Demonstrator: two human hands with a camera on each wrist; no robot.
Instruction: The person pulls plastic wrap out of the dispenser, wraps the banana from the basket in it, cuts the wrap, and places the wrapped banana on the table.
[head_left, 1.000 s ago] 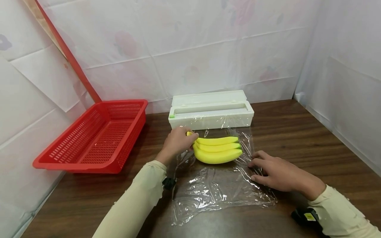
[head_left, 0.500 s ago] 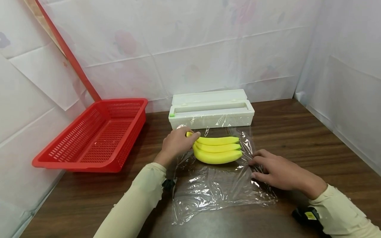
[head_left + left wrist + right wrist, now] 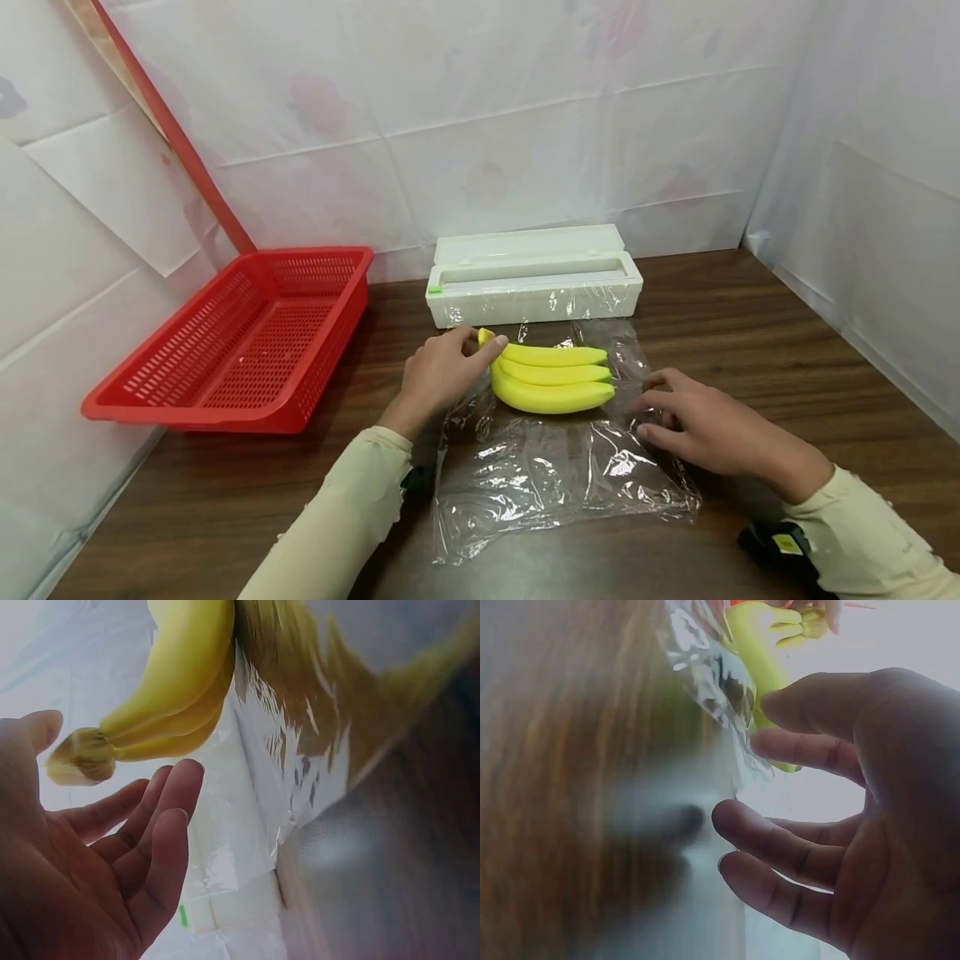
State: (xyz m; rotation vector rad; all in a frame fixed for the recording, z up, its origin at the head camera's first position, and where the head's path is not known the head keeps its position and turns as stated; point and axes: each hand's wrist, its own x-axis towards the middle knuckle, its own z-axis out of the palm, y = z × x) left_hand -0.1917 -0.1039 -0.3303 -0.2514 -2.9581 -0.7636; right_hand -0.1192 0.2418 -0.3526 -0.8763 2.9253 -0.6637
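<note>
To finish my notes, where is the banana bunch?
In the head view, the banana bunch lies right of centre on the clear film, in front of the white box, its stem beside the left hand.

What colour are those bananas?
The bananas are yellow with greenish tips. The head view shows it best.

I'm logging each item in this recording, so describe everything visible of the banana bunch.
The banana bunch is smooth, almost plastic-looking and yellow, with three bananas showing, green tips and a brown-marked stem. It looks whole and unpeeled. It lies unwrapped on clear film, stem end by the left hand, tips pointing toward the right hand. Whether the left hand touches it is unclear.
</note>
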